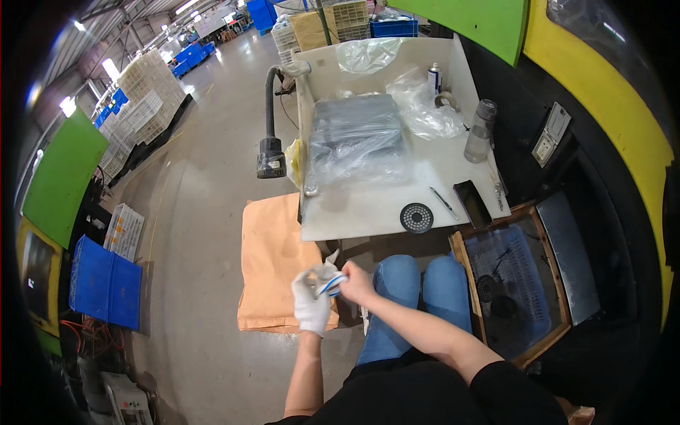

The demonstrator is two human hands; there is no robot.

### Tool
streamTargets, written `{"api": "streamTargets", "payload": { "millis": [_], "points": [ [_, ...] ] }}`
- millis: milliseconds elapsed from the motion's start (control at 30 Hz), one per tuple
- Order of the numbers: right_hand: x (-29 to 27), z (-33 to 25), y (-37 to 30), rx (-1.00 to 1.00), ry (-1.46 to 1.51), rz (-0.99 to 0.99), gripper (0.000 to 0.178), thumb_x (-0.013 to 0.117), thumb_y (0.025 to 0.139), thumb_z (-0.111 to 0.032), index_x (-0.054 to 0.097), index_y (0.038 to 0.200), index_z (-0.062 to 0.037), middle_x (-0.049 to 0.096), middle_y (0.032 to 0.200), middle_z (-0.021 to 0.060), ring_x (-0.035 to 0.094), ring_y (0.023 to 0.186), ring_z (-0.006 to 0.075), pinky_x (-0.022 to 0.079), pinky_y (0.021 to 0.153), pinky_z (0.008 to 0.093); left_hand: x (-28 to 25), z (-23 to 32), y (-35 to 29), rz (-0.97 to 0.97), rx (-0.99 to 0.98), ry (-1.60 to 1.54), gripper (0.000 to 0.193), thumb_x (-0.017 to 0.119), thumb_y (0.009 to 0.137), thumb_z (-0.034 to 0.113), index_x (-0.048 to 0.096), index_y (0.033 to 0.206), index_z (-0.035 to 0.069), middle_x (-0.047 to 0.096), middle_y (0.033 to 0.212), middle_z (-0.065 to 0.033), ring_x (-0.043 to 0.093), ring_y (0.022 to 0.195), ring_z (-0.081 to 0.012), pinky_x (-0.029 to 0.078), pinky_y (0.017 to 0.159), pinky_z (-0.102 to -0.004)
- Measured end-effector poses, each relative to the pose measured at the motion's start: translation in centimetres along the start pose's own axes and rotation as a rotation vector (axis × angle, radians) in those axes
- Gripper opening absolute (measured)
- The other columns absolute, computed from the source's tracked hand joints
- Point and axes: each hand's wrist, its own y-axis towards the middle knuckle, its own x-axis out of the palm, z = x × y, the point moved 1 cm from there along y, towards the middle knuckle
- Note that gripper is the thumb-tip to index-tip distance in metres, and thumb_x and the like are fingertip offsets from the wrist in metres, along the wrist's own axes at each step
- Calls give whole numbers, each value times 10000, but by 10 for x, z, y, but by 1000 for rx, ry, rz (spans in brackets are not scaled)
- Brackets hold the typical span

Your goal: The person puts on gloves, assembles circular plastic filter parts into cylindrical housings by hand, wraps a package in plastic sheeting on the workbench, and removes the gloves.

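Observation:
My left hand [311, 307] wears a white knit glove. Its fingers curl around a second white glove [331, 282], whose cuff has a blue stripe. The bare right hand [357, 285] pinches that cuff from the other side, so the glove is bunched between my two hands. Both hands are held left of my knees, over a large brown paper sack [273, 262] lying low beside the worktable. The glove's far part is crumpled and its fingers cannot be made out.
On the white worktable [340, 219] lie plastic-wrapped grey sheets [358, 131], a round black perforated disc [416, 217], a pen [444, 202], a phone [472, 203] and a bottle [481, 131]. A bendy lamp [271, 157] stands at its left. A wood-framed bin [464, 273] is at right.

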Motion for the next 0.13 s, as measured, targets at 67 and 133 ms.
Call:
{"api": "streamTargets", "payload": {
  "millis": [67, 133],
  "points": [
    [-10, 6, 5, 110, -109, -44, 231, 599, 795, -236, 506, 906, -56, 633, 868, 197, 606, 866, 410, 461, 735, 472, 12, 34, -20, -93, 424, 423, 321, 628, 787, -4, 529, 1082, 74, 570, 1029, -159, 601, 951, -293, 486, 814, -387],
    [2, 11, 7, 462, 164, -232, 367, 616, 846, -346, 518, 1060, -65, 638, 1047, 225, 612, 972, 379, 469, 773, 482, 14, 32, -25, -144, 576, 637, 325, 604, 813, 49, 538, 1124, 116, 578, 1087, -138, 600, 1021, -291, 477, 871, -409]
  ]
}}
